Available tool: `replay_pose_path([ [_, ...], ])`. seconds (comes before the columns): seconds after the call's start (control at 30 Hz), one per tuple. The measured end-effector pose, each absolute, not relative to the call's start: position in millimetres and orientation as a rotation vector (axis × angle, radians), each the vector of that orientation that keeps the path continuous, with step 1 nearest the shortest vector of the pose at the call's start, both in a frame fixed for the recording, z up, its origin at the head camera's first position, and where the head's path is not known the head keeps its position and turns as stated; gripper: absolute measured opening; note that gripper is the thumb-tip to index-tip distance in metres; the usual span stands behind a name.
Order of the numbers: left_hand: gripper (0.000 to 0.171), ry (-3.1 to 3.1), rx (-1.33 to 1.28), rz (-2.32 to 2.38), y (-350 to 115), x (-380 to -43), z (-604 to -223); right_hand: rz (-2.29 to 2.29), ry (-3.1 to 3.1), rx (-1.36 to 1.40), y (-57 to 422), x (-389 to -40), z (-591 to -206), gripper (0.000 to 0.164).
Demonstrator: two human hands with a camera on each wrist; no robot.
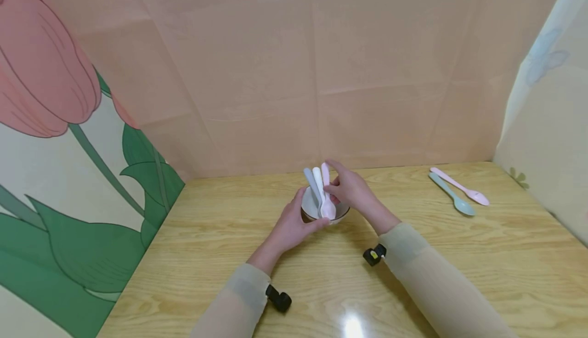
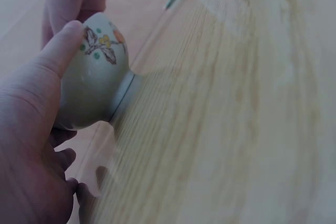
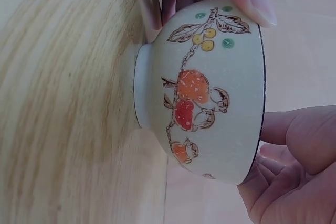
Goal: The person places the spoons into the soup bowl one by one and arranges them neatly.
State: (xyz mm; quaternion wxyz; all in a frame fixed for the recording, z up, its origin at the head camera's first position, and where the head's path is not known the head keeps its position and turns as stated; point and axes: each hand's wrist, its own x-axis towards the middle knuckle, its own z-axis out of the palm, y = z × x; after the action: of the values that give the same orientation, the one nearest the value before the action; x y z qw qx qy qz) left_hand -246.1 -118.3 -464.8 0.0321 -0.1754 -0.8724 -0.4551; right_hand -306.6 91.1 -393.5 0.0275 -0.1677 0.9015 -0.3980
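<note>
A white bowl (image 3: 220,87) with a dark rim and painted orange and red fruit stands on the table. My left hand (image 1: 293,223) grips its left side, the thumb along the near rim in the head view. Three spoons lean in the bowl, handles up: a grey-blue spoon (image 1: 310,178), a white spoon (image 1: 317,175) and a pink spoon (image 1: 328,209). From the right, my right hand (image 1: 356,187) pinches the pink spoon's handle, index finger near its top and thumb lower down. In the right wrist view, its fingers overlap the rim and the spoons are hidden.
Farther right on the wooden table (image 1: 206,266) lie a second pink spoon (image 1: 476,196) and a light green spoon (image 1: 463,206), their handle ends close together. A peach-coloured backdrop (image 1: 257,72) rises behind the table, with a tulip-printed panel (image 1: 50,72) along the left side.
</note>
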Motion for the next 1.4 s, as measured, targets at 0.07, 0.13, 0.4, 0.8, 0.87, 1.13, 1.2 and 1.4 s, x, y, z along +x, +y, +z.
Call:
replay_pose_path([
  [0.07,0.101,-2.69,-0.536,-1.4,-118.2,-246.1,-465.0,-1.225,2.784,-0.522,91.3,-306.9,-393.3,0.081],
  [0.13,0.101,-2.692,-0.534,-1.4,-118.1,-246.1,-465.2,-1.222,2.786,-0.521,91.4,-307.4,-393.2,0.081],
  [0.4,0.099,-2.685,-0.537,-1.396,-118.4,-246.7,-465.8,-1.189,2.8,-0.544,90.7,-308.6,-391.6,0.08],
  [0.8,0.1,-2.68,-0.539,-1.416,-117.9,-245.4,-464.2,-1.169,2.777,-0.522,92.4,-310.6,-390.9,0.077],
  [0.87,0.099,-2.677,-0.54,-1.419,-117.7,-244.7,-463.6,-1.168,2.779,-0.516,92.5,-310.4,-391.0,0.077],
  [1.13,0.099,-2.684,-0.529,-1.426,-118.2,-246.1,-464.3,-1.193,2.772,-0.505,93.3,-309.5,-391.3,0.074],
  [1.2,0.1,-2.687,-0.525,-1.424,-118.5,-246.4,-464.9,-1.196,2.771,-0.506,93.6,-309.5,-391.5,0.072],
  [1.4,0.1,-2.684,-0.529,-1.421,-118.3,-246.4,-465.9,-1.229,2.762,-0.526,95.8,-307.3,-389.8,0.07],
])
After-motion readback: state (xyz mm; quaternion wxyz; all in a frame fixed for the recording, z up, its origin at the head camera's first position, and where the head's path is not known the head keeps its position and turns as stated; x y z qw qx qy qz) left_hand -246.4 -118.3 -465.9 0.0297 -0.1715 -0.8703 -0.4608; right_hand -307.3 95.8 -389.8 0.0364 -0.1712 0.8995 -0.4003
